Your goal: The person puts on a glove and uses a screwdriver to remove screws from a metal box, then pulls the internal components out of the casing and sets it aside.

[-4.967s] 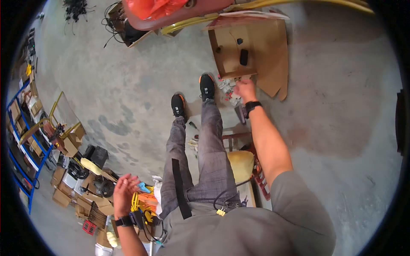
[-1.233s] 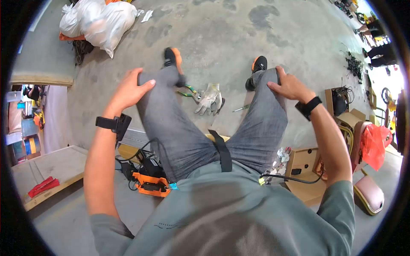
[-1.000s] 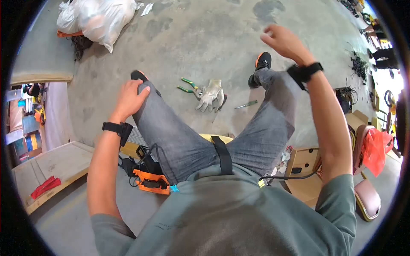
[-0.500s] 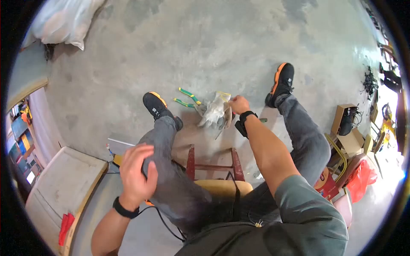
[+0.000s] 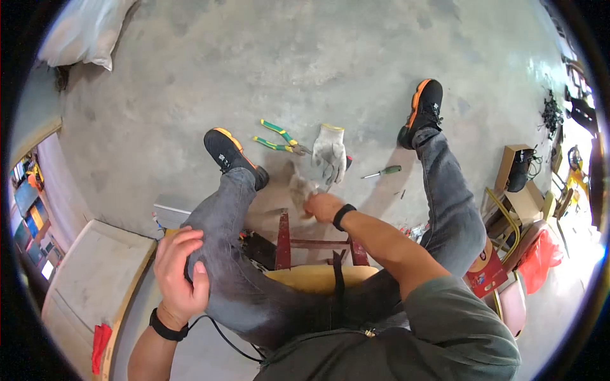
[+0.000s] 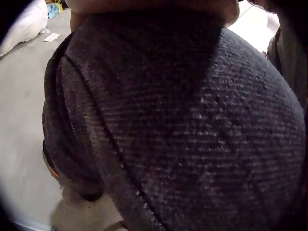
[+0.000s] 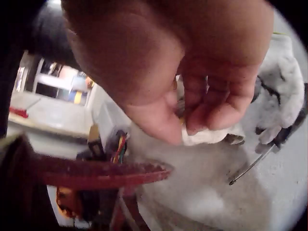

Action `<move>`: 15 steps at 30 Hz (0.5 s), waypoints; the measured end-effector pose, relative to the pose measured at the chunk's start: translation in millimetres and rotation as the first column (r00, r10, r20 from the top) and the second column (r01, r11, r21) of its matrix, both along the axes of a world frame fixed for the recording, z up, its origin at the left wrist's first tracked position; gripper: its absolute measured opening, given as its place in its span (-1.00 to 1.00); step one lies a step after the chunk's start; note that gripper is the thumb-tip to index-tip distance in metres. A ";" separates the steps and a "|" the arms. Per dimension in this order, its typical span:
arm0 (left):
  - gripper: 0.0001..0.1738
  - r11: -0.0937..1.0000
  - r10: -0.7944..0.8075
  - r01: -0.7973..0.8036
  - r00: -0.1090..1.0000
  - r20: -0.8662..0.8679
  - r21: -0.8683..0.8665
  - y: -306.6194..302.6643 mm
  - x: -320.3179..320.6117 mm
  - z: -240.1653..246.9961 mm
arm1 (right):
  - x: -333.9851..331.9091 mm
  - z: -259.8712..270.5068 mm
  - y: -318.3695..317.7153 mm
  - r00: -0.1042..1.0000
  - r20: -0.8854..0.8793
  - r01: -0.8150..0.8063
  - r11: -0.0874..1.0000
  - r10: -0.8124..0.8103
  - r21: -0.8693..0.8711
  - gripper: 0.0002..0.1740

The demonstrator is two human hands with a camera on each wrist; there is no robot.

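My right hand (image 5: 324, 206) pinches a greyish-white work glove (image 5: 300, 190), blurred in the head view. Thumb and fingertips close on the glove's edge in the right wrist view. Another work glove (image 5: 329, 152) with a yellow cuff edge lies flat on the floor, just beyond. A dark-handled tool lies partly hidden under that glove, its thin metal shaft (image 7: 250, 166) sticking out. To the left are green-and-yellow pliers (image 5: 279, 136) with handles spread; to the right is a green-handled screwdriver (image 5: 387, 171). My left hand (image 5: 178, 273) rests on the left knee, fingers loosely extended and holding nothing.
I sit on a stool with a yellow seat (image 5: 321, 278) and dark red legs (image 5: 283, 241). Black shoes (image 5: 235, 155) stand either side of the tools. A pale board (image 5: 95, 273) is at left. At right are a red bag (image 5: 540, 257) and a cardboard box (image 5: 508, 168).
From knees to floor: my right hand has reached down, taken one glove and drawn it towards the stool, away from the other. My left hand has settled lower on the left knee.
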State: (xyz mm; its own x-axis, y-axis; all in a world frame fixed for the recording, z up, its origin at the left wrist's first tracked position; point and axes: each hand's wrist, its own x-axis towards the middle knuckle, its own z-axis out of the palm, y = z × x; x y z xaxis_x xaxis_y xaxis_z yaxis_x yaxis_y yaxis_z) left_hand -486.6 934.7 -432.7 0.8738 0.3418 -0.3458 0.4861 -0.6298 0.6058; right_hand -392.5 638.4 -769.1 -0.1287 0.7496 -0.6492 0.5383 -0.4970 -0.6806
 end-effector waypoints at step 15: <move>-0.73 0.998 0.030 -0.034 0.997 0.076 0.050 0.0 -31.4 -9.1 | 125.8 -52.0 57.9 0.478 0.746 0.554 0.818 -0.463 0.153 -0.78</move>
